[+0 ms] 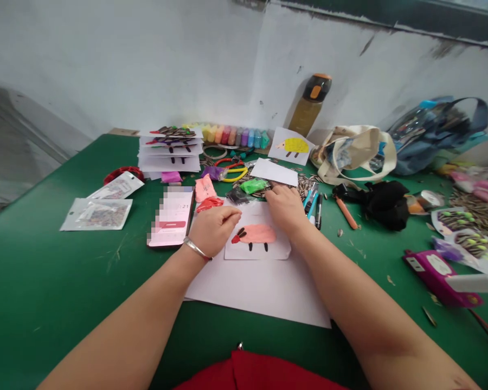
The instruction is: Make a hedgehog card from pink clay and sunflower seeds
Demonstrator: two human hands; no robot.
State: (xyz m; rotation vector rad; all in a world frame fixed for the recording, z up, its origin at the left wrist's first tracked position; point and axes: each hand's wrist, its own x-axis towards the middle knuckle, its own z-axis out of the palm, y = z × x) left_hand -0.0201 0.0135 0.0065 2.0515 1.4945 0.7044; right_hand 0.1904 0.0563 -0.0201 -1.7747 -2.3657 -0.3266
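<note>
A small white card (256,253) with a pink clay animal (260,234) on it lies on a large white sheet (264,290). The animal has a red snout, dark ears and two black legs. My left hand (217,227) is closed at the card's left edge, thumb against the curled fingers; anything inside is hidden. Beyond the card's upper right corner, my right hand (284,208) has its fingers bent together near sunflower seeds (305,184) and a blank white card (274,171). Its fingertips are partly hidden. A green clay packet (254,186) lies just left of them.
A phone (171,219) lies left of the sheet, near seed packets (101,214). Stacked cards (168,162), clay tubs (231,136), scissors (233,174) and a bottle (309,105) stand behind. Pens (318,210), a cloth bag (358,154) and a purple box (441,276) are at right.
</note>
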